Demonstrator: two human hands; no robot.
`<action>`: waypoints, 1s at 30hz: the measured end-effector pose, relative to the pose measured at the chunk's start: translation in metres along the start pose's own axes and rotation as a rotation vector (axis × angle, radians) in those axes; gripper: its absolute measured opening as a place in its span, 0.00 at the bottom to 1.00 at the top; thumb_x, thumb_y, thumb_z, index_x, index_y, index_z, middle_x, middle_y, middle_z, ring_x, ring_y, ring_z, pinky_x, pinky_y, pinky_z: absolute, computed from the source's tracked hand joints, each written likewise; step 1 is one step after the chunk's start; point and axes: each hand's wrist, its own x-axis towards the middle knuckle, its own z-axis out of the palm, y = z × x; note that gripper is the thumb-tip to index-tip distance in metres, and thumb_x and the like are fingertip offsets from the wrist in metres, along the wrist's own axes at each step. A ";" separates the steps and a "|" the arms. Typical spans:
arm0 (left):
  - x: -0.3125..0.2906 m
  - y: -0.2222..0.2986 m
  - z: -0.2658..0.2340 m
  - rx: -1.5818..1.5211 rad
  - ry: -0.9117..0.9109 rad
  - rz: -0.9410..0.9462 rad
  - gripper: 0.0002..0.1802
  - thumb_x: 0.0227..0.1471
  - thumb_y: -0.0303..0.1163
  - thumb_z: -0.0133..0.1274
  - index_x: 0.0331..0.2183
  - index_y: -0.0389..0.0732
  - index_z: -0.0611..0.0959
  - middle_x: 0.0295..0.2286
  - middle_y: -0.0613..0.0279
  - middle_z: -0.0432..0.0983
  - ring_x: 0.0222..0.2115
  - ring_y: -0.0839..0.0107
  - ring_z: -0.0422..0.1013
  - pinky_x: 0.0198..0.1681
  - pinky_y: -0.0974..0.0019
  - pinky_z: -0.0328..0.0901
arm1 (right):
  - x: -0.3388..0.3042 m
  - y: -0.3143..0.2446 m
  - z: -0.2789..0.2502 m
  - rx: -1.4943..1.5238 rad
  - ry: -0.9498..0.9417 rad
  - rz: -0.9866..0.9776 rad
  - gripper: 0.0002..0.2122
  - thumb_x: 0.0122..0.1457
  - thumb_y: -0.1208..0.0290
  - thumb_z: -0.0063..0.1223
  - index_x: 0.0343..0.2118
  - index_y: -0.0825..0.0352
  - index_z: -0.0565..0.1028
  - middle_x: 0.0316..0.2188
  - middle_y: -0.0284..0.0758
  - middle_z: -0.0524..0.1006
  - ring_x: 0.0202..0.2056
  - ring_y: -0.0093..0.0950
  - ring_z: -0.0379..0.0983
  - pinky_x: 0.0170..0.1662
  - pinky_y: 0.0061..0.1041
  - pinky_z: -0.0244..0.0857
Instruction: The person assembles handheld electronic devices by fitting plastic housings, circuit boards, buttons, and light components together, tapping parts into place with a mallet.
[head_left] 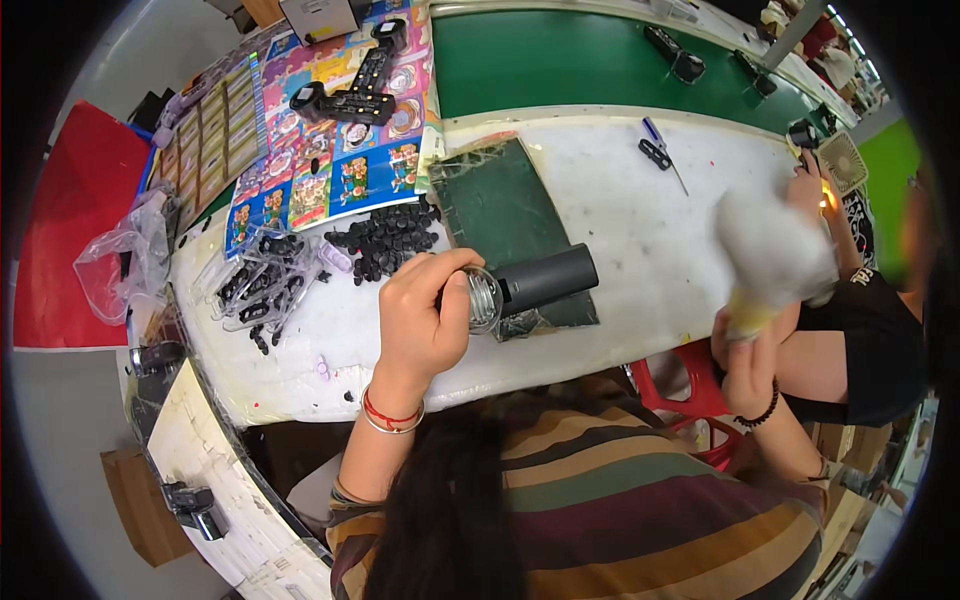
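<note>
My left hand is closed around the clear round end of a dark grey handheld device. The device's long smooth body points to the right, over a dark green mat. Off to the right, my right hand is closed around the lower, yellowish part of a white fluffy bundle. Motion blurs this bundle, so its kind cannot be made out. A wide stretch of white table separates the two hands.
Small black parts lie heaped left of the mat, beside clear plastic trays. Farther right lie a screwdriver and a black piece. Black devices rest on colourful sheets. Another person's arm is at the right.
</note>
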 end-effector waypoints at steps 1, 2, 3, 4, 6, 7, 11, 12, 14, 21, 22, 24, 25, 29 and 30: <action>0.000 -0.001 0.000 -0.002 0.002 0.006 0.09 0.47 0.23 0.47 0.30 0.34 0.82 0.21 0.54 0.77 0.20 0.61 0.70 0.26 0.64 0.65 | 0.004 0.000 -0.002 -0.374 -0.142 -0.177 0.12 0.61 0.71 0.43 0.44 0.72 0.67 0.28 0.43 0.73 0.26 0.40 0.71 0.29 0.32 0.63; 0.000 -0.001 0.000 -0.003 0.006 0.013 0.09 0.47 0.23 0.47 0.30 0.34 0.82 0.21 0.54 0.77 0.20 0.61 0.70 0.26 0.64 0.65 | 0.002 -0.004 0.001 -0.435 -0.396 0.249 0.11 0.59 0.71 0.46 0.43 0.70 0.69 0.28 0.51 0.73 0.31 0.52 0.70 0.31 0.40 0.64; 0.000 -0.003 0.003 0.025 0.021 0.067 0.09 0.47 0.23 0.47 0.30 0.34 0.82 0.22 0.54 0.77 0.20 0.60 0.71 0.27 0.63 0.66 | 0.001 -0.001 0.004 -0.459 -0.421 0.200 0.11 0.59 0.71 0.47 0.43 0.69 0.69 0.27 0.51 0.73 0.31 0.53 0.70 0.31 0.41 0.64; 0.001 -0.005 0.003 0.022 0.027 0.072 0.09 0.47 0.23 0.47 0.30 0.34 0.82 0.22 0.54 0.77 0.20 0.60 0.71 0.27 0.63 0.66 | 0.002 0.001 0.006 -0.482 -0.447 0.149 0.11 0.59 0.71 0.48 0.43 0.69 0.69 0.26 0.52 0.73 0.31 0.54 0.69 0.31 0.41 0.64; -0.001 -0.007 0.001 0.008 0.003 0.056 0.09 0.47 0.23 0.47 0.30 0.34 0.82 0.22 0.54 0.77 0.20 0.60 0.71 0.27 0.64 0.66 | 0.007 -0.015 0.007 -0.325 -0.369 0.098 0.12 0.60 0.71 0.47 0.44 0.70 0.68 0.24 0.47 0.72 0.26 0.46 0.70 0.29 0.35 0.64; -0.001 -0.006 0.000 0.012 0.003 0.047 0.09 0.46 0.23 0.47 0.30 0.34 0.82 0.22 0.54 0.77 0.20 0.61 0.71 0.27 0.64 0.66 | 0.008 -0.019 0.008 -0.246 -0.291 0.049 0.12 0.61 0.71 0.46 0.45 0.71 0.68 0.23 0.44 0.72 0.23 0.41 0.70 0.29 0.32 0.64; -0.003 -0.001 -0.001 0.021 0.012 0.042 0.09 0.46 0.22 0.47 0.29 0.34 0.82 0.22 0.54 0.77 0.20 0.61 0.70 0.27 0.63 0.66 | -0.002 -0.003 0.012 -0.042 -0.127 0.128 0.12 0.63 0.71 0.40 0.45 0.73 0.66 0.21 0.36 0.70 0.22 0.26 0.65 0.28 0.27 0.60; -0.003 -0.001 0.000 0.020 0.016 0.051 0.09 0.46 0.22 0.47 0.29 0.34 0.82 0.22 0.53 0.77 0.20 0.60 0.70 0.26 0.63 0.66 | 0.007 -0.003 0.018 -0.268 -0.214 0.121 0.11 0.65 0.70 0.39 0.45 0.72 0.66 0.20 0.34 0.67 0.22 0.25 0.62 0.28 0.27 0.58; -0.001 -0.002 0.002 0.010 0.027 0.069 0.09 0.46 0.22 0.47 0.29 0.34 0.81 0.22 0.53 0.77 0.20 0.60 0.70 0.26 0.63 0.66 | 0.011 0.014 0.019 -0.458 -0.374 0.103 0.10 0.65 0.69 0.39 0.43 0.71 0.66 0.18 0.32 0.65 0.21 0.23 0.60 0.27 0.26 0.58; -0.006 -0.001 0.000 0.028 0.034 0.072 0.09 0.46 0.22 0.47 0.29 0.33 0.81 0.22 0.53 0.77 0.20 0.59 0.71 0.27 0.62 0.66 | 0.032 -0.027 0.033 -0.014 -0.188 0.029 0.10 0.65 0.67 0.40 0.40 0.69 0.68 0.18 0.33 0.65 0.20 0.29 0.60 0.26 0.26 0.57; -0.003 -0.001 0.001 0.019 0.031 0.075 0.09 0.46 0.22 0.47 0.29 0.33 0.81 0.22 0.53 0.77 0.20 0.59 0.71 0.27 0.62 0.66 | 0.031 -0.020 0.040 -0.092 -0.162 -0.095 0.09 0.65 0.67 0.41 0.40 0.69 0.67 0.18 0.37 0.67 0.20 0.37 0.63 0.26 0.30 0.58; -0.001 -0.002 0.002 0.011 0.028 0.086 0.09 0.47 0.22 0.46 0.29 0.33 0.81 0.22 0.52 0.77 0.20 0.59 0.71 0.27 0.62 0.66 | 0.031 -0.005 0.046 -0.235 -0.273 -0.055 0.09 0.63 0.66 0.42 0.37 0.69 0.67 0.20 0.47 0.68 0.24 0.52 0.64 0.28 0.37 0.60; -0.001 -0.003 0.003 0.017 0.010 0.077 0.09 0.47 0.22 0.46 0.29 0.33 0.81 0.22 0.52 0.77 0.20 0.59 0.71 0.27 0.62 0.66 | 0.033 -0.005 0.047 -0.251 -0.376 0.070 0.09 0.63 0.67 0.43 0.36 0.69 0.66 0.20 0.49 0.68 0.25 0.52 0.65 0.29 0.37 0.60; -0.006 -0.003 -0.001 0.032 0.003 0.016 0.10 0.48 0.23 0.44 0.30 0.33 0.81 0.23 0.52 0.77 0.22 0.59 0.72 0.29 0.62 0.66 | 0.045 -0.037 0.035 -0.229 -0.394 0.205 0.08 0.62 0.70 0.44 0.37 0.69 0.68 0.20 0.48 0.69 0.23 0.49 0.67 0.26 0.35 0.59; -0.005 -0.002 0.000 0.021 0.019 0.044 0.09 0.47 0.22 0.46 0.29 0.33 0.81 0.22 0.52 0.77 0.20 0.59 0.70 0.27 0.62 0.66 | 0.035 -0.031 0.030 -0.191 -0.269 0.011 0.07 0.62 0.70 0.43 0.38 0.69 0.69 0.20 0.47 0.70 0.22 0.48 0.67 0.25 0.34 0.59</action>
